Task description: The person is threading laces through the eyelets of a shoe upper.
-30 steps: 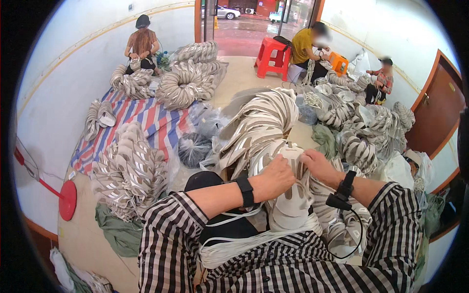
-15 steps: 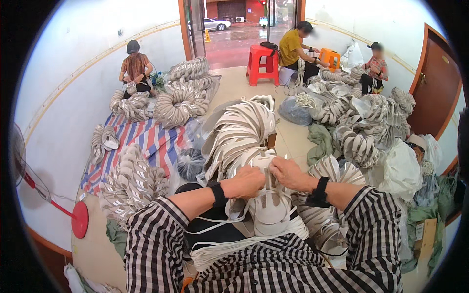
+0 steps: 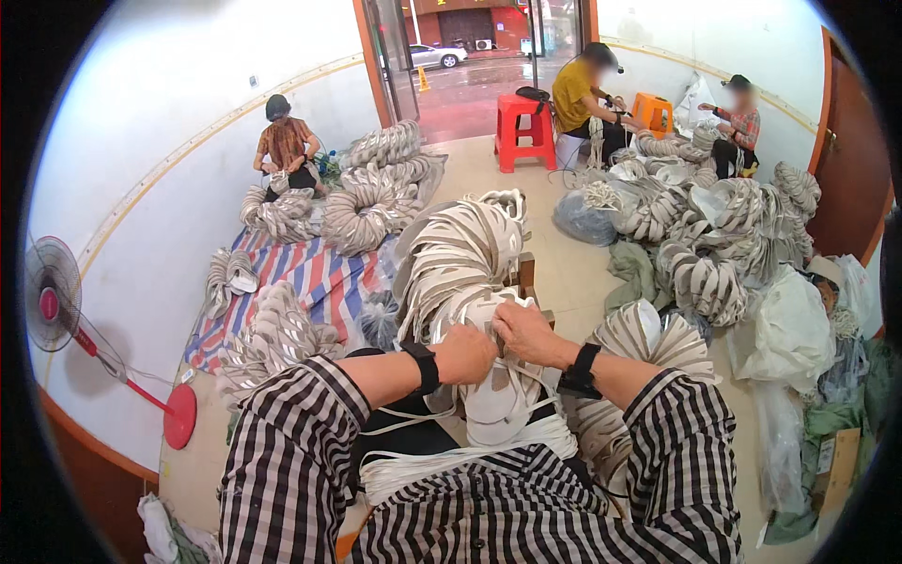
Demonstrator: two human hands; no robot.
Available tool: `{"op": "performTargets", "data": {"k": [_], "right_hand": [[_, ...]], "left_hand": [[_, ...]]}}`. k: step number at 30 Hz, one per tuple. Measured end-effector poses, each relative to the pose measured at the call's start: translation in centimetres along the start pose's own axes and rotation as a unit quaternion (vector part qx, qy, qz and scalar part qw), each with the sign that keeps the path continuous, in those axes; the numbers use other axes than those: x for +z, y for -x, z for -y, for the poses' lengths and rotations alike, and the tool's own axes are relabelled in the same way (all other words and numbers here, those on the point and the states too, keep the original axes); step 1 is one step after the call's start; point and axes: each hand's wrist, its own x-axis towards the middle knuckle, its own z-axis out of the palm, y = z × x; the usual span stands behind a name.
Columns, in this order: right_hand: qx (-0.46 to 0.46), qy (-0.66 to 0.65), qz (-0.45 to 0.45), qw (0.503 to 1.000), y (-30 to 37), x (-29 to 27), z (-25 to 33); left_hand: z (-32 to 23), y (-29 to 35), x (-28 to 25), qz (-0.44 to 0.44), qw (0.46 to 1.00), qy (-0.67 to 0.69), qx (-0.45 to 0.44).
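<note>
A pale grey and white shoe upper (image 3: 490, 399) lies over my lap, its rounded toe toward me. My left hand (image 3: 466, 354) is closed in a fist at its opening, gripping the upper's edge. Close beside it, my right hand (image 3: 526, 334) pinches what looks like a white shoelace; the fingertips are partly hidden. Loose lace hangs under both hands. A bundle of white shoelaces (image 3: 470, 465) lies across my lap. Just beyond my hands rises a curved stack of nested shoe uppers (image 3: 460, 254), touching the one I work on.
Coiled stacks of uppers (image 3: 282, 329) lie left on a striped sheet (image 3: 291, 258). More uppers (image 3: 700, 282) and plastic bags (image 3: 785, 329) pile up at right. Three people sit working farther off. A red stool (image 3: 524, 132) stands near the doorway, a fan (image 3: 56, 296) at far left.
My hands have drawn slightly closer together over the shoe upper. The whole view has shifted, bringing more of the fan into sight.
</note>
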Motion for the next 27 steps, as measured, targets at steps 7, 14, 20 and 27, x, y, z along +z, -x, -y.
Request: {"op": "performTargets", "data": {"k": [7,14,20,27], "right_hand": [[-0.023,-0.003,-0.038,0.999,0.2,0.7,-0.5],[-0.034,-0.019,-0.054,0.998,0.4,0.8,-0.3],[-0.043,-0.002,-0.06,0.997,1.1,1.1,0.5],[-0.054,0.005,-0.099,0.994,0.3,1.5,-0.2]], "left_hand": [[1.3,-0.2,0.8,0.003,0.966,0.223,-0.132],[1.2,-0.7,-0.9,0.098,0.952,0.253,-0.143],[0.8,-0.9,-1.0,0.105,0.987,0.101,-0.071],[3.5,-1.1,2.8,0.062,0.932,0.332,-0.135]]}}
